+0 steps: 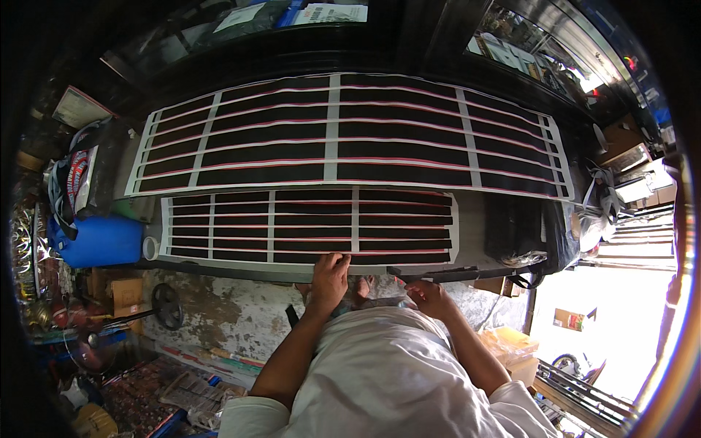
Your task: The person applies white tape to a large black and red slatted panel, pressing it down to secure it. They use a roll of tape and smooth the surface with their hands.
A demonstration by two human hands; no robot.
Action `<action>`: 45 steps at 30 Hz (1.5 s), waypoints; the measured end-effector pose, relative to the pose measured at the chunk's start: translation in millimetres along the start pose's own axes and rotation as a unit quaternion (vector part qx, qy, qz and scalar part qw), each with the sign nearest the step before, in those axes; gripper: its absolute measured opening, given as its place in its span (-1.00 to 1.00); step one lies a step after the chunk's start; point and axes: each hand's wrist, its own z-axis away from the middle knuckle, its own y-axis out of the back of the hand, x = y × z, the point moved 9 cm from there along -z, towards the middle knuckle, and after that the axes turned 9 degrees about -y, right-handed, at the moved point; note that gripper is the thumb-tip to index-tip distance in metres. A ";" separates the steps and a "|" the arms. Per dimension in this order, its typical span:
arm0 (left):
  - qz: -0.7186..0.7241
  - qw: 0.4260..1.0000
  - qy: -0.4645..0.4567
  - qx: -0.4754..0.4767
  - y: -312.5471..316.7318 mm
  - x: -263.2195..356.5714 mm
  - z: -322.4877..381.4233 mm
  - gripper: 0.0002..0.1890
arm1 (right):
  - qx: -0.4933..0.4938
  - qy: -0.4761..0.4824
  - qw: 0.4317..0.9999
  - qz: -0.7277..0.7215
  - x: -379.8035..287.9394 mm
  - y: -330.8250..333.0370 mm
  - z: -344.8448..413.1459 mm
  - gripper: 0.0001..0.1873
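Note:
Two sheets lie before me, one behind the other, each with black blocks divided by pale strips and thin red lines. My left hand (330, 276) touches the lower edge of the nearer, smaller sheet (312, 232), its fingers bent over the border. The larger sheet (405, 134) covers the raised far part of the table. My right hand (429, 297) is off the table's front edge, right of my left hand, with its fingers curled; whether it holds anything small cannot be made out.
At the left stand a blue plastic container (101, 241) and a roll of white tape (150, 248). Black plastic bags (558, 241) lie on the grey tabletop (472, 232) at the right. Glass-fronted cabinets rise behind. A black handwheel (166, 306) is below the table, left.

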 end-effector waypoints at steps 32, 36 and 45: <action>0.057 0.994 0.044 0.078 4.8 -10.9 4.1 -0.76 | 0.131 0.226 0.952 0.158 -140.9 -50.1 -65.9 -0.65; 0.036 0.994 0.049 0.086 2.7 -11.7 6.8 -0.79 | 0.142 0.228 0.946 0.180 -131.8 -55.2 -67.0 -0.63; 0.033 0.995 0.037 0.087 2.7 -11.0 6.5 -0.78 | 0.167 0.218 0.940 0.204 -129.2 -61.5 -68.0 -0.58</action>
